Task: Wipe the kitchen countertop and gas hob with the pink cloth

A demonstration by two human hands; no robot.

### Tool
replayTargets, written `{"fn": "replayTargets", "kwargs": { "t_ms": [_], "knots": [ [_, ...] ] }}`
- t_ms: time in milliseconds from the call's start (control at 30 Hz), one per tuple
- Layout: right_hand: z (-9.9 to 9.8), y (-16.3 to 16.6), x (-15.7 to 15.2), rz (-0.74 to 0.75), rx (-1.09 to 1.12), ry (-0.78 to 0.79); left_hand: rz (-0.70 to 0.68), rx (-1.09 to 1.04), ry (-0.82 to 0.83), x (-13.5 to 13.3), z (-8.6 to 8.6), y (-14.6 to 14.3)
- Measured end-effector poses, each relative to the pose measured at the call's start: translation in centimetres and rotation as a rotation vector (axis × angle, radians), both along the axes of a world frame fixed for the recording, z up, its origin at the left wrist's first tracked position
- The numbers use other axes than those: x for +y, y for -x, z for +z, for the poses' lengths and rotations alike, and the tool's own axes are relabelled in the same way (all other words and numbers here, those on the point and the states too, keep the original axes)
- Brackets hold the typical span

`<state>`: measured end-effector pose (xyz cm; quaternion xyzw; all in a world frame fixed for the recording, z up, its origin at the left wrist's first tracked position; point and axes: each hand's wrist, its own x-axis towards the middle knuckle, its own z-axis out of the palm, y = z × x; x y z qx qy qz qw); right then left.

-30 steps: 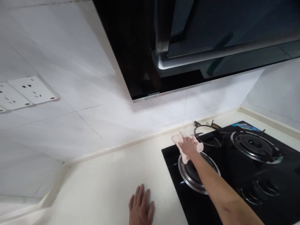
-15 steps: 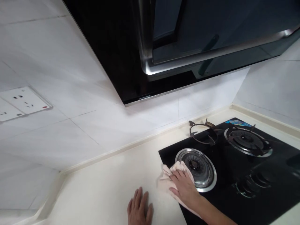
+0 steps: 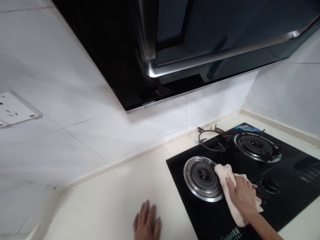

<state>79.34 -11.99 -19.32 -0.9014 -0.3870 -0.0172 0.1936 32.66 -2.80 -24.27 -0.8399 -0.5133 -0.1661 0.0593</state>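
With our right hand (image 3: pixel 243 196), we are holding a pale cloth (image 3: pixel 228 190) bunched under the palm, the grip closed over it, probably so that the fabric is not slipping. The cloth is lying on the black cooktop (image 3: pixel 215 216), just right of the left burner (image 3: pixel 203 173), and in our view it is overlapping the burner's rim. Our left hand (image 3: pixel 145 225) is resting on the tabletop (image 3: pixel 105 206), its grip loose, fingers a little spread and holding nothing, likely bracing us while the other arm is reaching. A pot support (image 3: pixel 212 150) is straddling the cooktop's back edge, apparently for leaving the left burner uncovered; the right burner (image 3: pixel 257 145) is carrying its own.
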Motion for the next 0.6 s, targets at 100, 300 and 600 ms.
{"fn": "replayTargets", "kwargs": {
  "t_ms": [100, 300, 600],
  "knots": [
    [1.7, -0.8, 5.2, -0.086, 0.078, 0.129, 0.005, -0.011, -0.012, -0.1, 0.2, -0.3],
    [3.0, -2.1, 13.5, 0.030, 0.136, 0.232, 0.015, 0.008, -0.062, -0.2, 0.3, -0.7],
    [5.5, -0.5, 19.1, 0.448, 0.070, 0.391, 0.054, -0.025, 0.012, -0.8, 1.7, -1.5]
  ]
}}
